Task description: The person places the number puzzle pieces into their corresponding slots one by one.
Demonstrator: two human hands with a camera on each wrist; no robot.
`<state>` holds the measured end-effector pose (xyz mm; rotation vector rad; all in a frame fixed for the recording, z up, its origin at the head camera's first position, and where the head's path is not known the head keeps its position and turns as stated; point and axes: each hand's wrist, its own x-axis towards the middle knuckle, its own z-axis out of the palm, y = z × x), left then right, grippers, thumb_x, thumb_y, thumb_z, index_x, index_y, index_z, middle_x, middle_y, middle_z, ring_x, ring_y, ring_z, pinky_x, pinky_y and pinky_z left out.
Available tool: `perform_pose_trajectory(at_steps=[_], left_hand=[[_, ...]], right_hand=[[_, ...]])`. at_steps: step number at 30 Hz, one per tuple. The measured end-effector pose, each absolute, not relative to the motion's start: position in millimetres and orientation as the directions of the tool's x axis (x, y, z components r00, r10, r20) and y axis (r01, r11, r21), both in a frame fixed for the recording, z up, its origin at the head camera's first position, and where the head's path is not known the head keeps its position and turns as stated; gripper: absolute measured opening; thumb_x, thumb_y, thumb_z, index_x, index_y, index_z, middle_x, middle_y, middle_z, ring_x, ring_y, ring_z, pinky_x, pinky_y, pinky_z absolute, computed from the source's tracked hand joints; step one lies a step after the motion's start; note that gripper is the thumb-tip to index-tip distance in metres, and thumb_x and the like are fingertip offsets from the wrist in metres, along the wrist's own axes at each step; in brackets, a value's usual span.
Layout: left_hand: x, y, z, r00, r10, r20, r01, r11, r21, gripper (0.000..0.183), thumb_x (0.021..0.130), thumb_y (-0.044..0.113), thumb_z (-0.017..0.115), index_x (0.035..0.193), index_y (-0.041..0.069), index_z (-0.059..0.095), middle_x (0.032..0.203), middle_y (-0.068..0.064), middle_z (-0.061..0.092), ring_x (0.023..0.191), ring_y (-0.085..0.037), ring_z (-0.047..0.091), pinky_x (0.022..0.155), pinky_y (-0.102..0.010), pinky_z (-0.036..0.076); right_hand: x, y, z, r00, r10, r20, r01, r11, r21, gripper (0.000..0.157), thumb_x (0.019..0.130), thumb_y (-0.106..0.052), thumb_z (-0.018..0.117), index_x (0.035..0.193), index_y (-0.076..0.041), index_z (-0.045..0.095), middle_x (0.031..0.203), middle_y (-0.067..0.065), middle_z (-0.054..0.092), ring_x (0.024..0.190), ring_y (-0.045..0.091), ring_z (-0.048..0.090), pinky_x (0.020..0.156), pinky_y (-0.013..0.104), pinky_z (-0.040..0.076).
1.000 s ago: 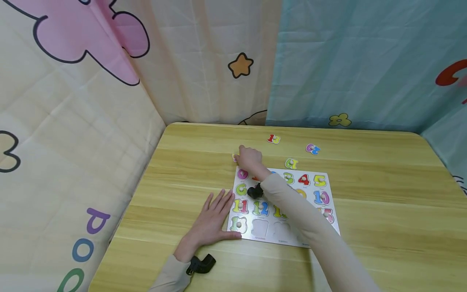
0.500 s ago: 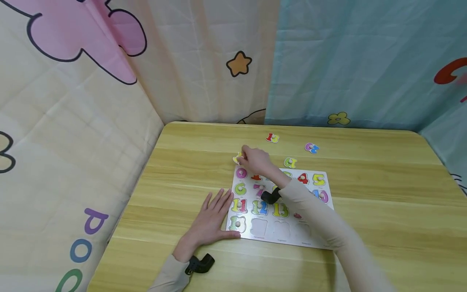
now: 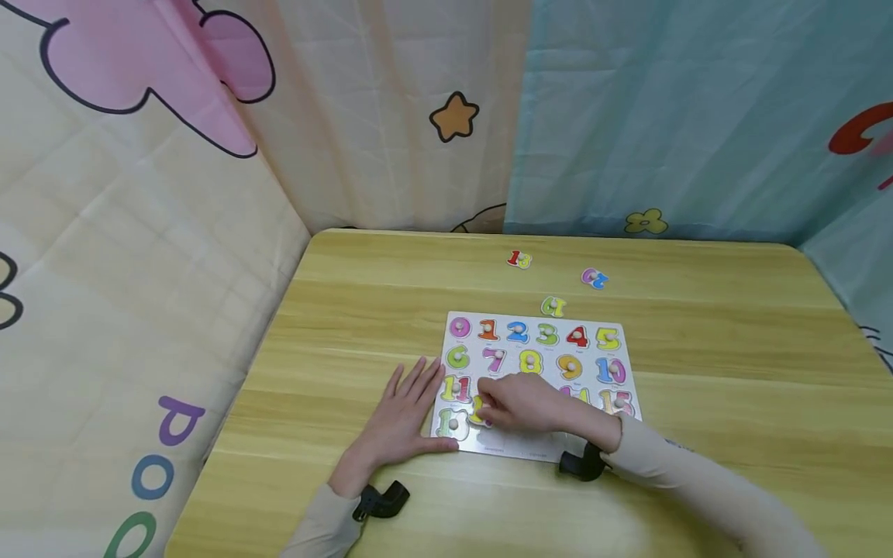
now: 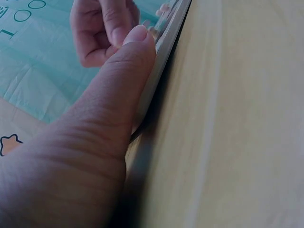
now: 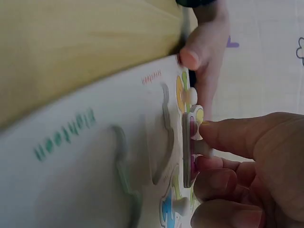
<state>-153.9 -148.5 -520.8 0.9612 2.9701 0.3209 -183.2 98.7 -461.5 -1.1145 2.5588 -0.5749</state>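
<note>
My right hand (image 3: 530, 401) pinches a yellow-and-magenta number puzzle piece (image 5: 192, 124) by its knob, between thumb and fingers. The piece is close over the lower left of the white number puzzle board (image 3: 504, 443), near the cut-out above the word "seventeen". In the right wrist view the piece stands edge-on, a recess labelled "eighteen" (image 5: 66, 133) beside it. My left hand (image 3: 394, 422) lies flat with fingers spread along the board's left edge, its thumb (image 4: 128, 61) on the near left corner. Filled number slots cover the upper rows; my right hand hides part of the third.
Behind the board lie three loose number pieces: a red-and-yellow one (image 3: 519, 260), a purple-and-blue one (image 3: 594, 278) and a green-and-yellow one (image 3: 553, 307). The wooden table (image 3: 732, 349) extends on both sides, with printed curtains (image 3: 391, 116) along its back and left.
My right hand has picked up the yellow-and-magenta piece from behind the board's far left corner and brought it nearer, over the lower rows. My left hand stays in place.
</note>
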Motion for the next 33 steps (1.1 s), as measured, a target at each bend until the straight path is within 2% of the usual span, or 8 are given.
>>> perform_pose_trajectory(at_steps=[7,22,27,33], left_hand=[[-153.9,-148.6,-519.8,-0.811,0.580,0.078,0.583,0.787,0.201,0.112,0.076,0.084,0.039,0.153,0.007,0.013,0.158,-0.006,0.007,0.144,-0.025,0.000,0.113,-0.047,-0.003],[-153.2,-148.2,-519.6,-0.814,0.577,0.063,0.577,0.791,0.204,0.112,0.075,0.084,0.038,0.153,0.008,0.010,0.159,-0.005,0.004,0.144,-0.024,-0.001,0.113,-0.047,-0.003],[-153.1,-148.5,-519.5,-0.813,0.579,0.065,0.578,0.789,0.207,0.112,0.075,0.084,0.038,0.153,0.008,0.011,0.159,-0.005,0.004,0.144,-0.025,-0.001,0.113,-0.048,-0.003],[-153.3,-149.0,-519.3,-0.807,0.586,0.075,0.588,0.784,0.201,0.112,0.076,0.084,0.038,0.153,0.007,0.011,0.159,-0.007,0.005,0.143,-0.026,0.001,0.112,-0.048,-0.002]], right_hand=[[-162.2,104.9,-471.2,-0.625,-0.773,-0.107,-0.668,0.600,-0.440,0.025,0.090,-0.033,0.064,0.078,-0.022,0.046,0.057,-0.013,0.040,0.050,0.004,0.039,0.047,0.022,0.031],[-161.8,99.7,-471.2,-0.650,-0.755,-0.092,-0.676,0.629,-0.383,0.020,0.091,-0.026,0.064,0.081,-0.018,0.048,0.058,-0.011,0.039,0.050,0.007,0.040,0.049,0.024,0.033],[-165.9,97.3,-466.7,-0.620,-0.772,-0.139,-0.695,0.622,-0.361,0.019,0.091,-0.025,0.063,0.081,-0.019,0.049,0.057,-0.011,0.038,0.050,0.007,0.038,0.048,0.023,0.031],[-171.1,88.9,-456.4,-0.590,-0.766,-0.255,-0.694,0.643,-0.325,0.018,0.090,-0.024,0.065,0.080,-0.019,0.051,0.058,-0.008,0.041,0.052,0.009,0.040,0.051,0.024,0.032]])
